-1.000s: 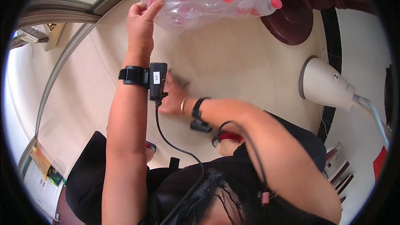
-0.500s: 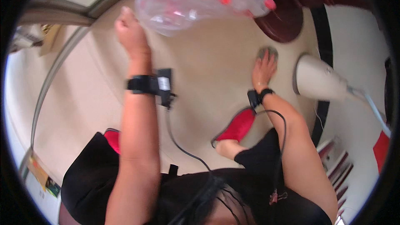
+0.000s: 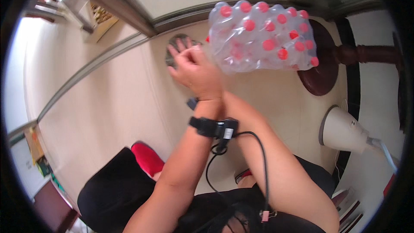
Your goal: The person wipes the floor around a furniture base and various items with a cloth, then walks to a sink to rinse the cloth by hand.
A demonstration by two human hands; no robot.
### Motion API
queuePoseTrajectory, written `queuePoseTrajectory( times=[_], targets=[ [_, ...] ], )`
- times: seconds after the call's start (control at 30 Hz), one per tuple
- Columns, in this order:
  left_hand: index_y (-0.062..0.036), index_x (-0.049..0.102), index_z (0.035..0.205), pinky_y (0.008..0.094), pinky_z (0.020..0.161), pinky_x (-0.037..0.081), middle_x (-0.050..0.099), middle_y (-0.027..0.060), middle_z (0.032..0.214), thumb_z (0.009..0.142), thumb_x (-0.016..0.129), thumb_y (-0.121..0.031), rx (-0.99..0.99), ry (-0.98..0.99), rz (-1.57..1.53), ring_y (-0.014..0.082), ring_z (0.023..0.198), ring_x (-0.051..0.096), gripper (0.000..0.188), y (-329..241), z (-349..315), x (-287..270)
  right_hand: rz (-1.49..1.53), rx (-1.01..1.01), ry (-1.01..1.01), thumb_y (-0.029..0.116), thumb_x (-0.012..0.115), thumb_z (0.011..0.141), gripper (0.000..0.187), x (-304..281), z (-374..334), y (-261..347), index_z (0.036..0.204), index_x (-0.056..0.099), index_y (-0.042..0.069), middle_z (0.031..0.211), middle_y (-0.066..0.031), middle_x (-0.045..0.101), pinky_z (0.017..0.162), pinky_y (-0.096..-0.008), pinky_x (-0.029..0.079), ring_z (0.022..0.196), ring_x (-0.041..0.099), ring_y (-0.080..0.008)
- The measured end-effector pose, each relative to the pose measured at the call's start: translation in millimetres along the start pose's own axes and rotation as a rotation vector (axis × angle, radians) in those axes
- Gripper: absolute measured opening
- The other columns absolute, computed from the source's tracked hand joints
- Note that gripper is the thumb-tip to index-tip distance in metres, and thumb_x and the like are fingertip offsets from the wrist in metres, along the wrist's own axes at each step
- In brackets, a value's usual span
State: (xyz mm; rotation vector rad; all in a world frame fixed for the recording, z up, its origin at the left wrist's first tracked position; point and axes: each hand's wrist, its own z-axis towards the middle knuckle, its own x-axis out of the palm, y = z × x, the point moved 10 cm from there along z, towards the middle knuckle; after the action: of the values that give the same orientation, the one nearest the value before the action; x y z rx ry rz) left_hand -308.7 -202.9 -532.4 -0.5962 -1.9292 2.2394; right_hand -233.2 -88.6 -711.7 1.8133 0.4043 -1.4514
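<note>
A dark grey rag or scouring pad [image 3: 170, 60] lies on the pale floor by the metal door track. The spread fingers of my right hand [image 3: 183, 45] press down on it; the rest of that hand is hidden. Crossing over it is my left hand [image 3: 200, 73], its fingers curled in, slightly blurred, with no object visible in them. Just right of both hands sits a clear plastic-wrapped pack of bottles with red caps [image 3: 263, 39].
A dark wooden round-based stand [image 3: 319, 77] is behind the pack. A beige cone-shaped device [image 3: 345, 129] with a pale blue hose stands at the right wall. Glass door panels with a metal frame [image 3: 129, 8] border the floor. Cables hang from my wrist straps.
My right hand has swept the grey pad from the right across to the far left, passing beneath my left hand. The view has shifted, so the bottle pack appears lower and further right.
</note>
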Motion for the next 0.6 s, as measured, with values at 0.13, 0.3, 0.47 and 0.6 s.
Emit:
queuePoseTrajectory(
  times=[0.13,0.3,0.47,0.6],
  targets=[
    [-0.0044,0.055,0.098,0.0297,0.068,0.046,0.058,0.0030,0.086,0.099,0.054,-0.032,-0.307,0.247,-0.116,0.0116,0.078,0.055,0.028,47,51,14,0.048,0.013,0.066,0.021,0.058,0.087,0.041,10,-9,-13,0.128,0.057,0.016,0.140,-0.0097,0.046,0.115,-0.0510,0.024,0.137,0.035,-0.0328],
    [-0.0003,0.057,0.104,0.0309,0.073,0.047,0.061,0.0058,0.089,0.093,0.066,-0.034,-0.424,0.616,-0.085,0.0135,0.080,0.057,0.037,33,-2,75,0.122,-0.008,0.086,0.017,0.057,0.087,0.035,-3,-26,5,0.122,0.061,0.015,0.135,-0.0066,0.051,0.114,-0.0483,0.027,0.136,0.037,-0.0309],
    [0.0036,0.058,0.115,0.0325,0.077,0.050,0.068,0.0124,0.094,0.083,0.077,-0.021,-0.233,0.814,0.269,0.0183,0.082,0.063,0.045,49,0,79,0.199,-0.036,0.072,0.014,0.056,0.087,0.029,-29,-33,39,0.115,0.066,0.014,0.131,-0.0035,0.056,0.113,-0.0456,0.031,0.134,0.040,-0.0290],
    [0.0028,0.059,0.116,0.0338,0.073,0.050,0.067,0.0108,0.090,0.083,0.076,-0.020,-0.211,0.895,0.201,0.0180,0.080,0.062,0.044,45,8,89,0.248,0.040,0.069,0.011,0.055,0.087,0.027,-63,-68,36,0.110,0.070,0.013,0.128,-0.0010,0.060,0.113,-0.0435,0.033,0.132,0.042,-0.0275]
  ],
)
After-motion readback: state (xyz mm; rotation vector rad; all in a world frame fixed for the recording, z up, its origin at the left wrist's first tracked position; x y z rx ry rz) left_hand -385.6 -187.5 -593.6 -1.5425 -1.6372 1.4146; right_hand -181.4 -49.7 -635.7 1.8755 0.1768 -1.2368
